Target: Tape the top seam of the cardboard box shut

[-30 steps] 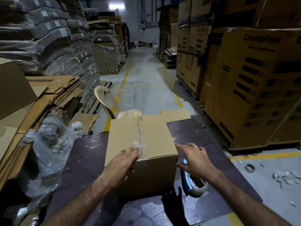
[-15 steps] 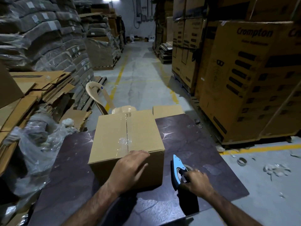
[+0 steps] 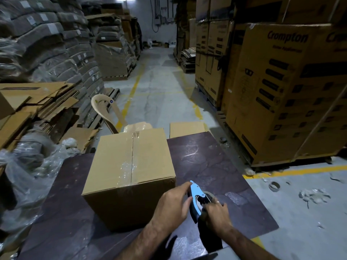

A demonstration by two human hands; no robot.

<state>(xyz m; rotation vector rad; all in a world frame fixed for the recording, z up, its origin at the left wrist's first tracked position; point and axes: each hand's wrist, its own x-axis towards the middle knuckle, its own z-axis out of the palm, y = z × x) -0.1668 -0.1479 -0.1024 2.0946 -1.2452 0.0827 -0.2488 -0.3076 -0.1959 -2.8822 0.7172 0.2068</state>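
**On the dark table: box taped along its seam, dispenser being gripped beside it**

Along the right side of the aisle, tall printed cartons [image 3: 285, 94] are being kept stacked on pallets, and grey wrapped bundles [image 3: 47, 45] are being piled high on the left. Below those bundles, flattened cardboard sheets [image 3: 32, 102] are being heaped, with crumpled clear plastic [image 3: 28, 166] lying in front of them. A dark purple-brown table [image 3: 216, 166] is being used as the work surface.

On the table's left half, the cardboard box [image 3: 129, 175] is being stood upright with its flaps closed. Clear tape [image 3: 129, 166] is being seen running along the top seam and wrinkling near the front edge. A beige plastic chair [image 3: 110, 113] is being partly hidden behind the box.

Just right of the box's near corner, a blue tape dispenser [image 3: 197, 201] is being held above the table. The right hand [image 3: 217, 216] is being kept clamped around the dispenser's handle. The left hand [image 3: 172, 205] is being held against the dispenser's blue front blade, its fingertips [image 3: 187, 185] touching the tip; whether anything is being pinched there cannot be told. Neither hand is touching the box.

On the concrete floor at the right, an empty tape core [image 3: 274, 186] is being left lying among scraps.
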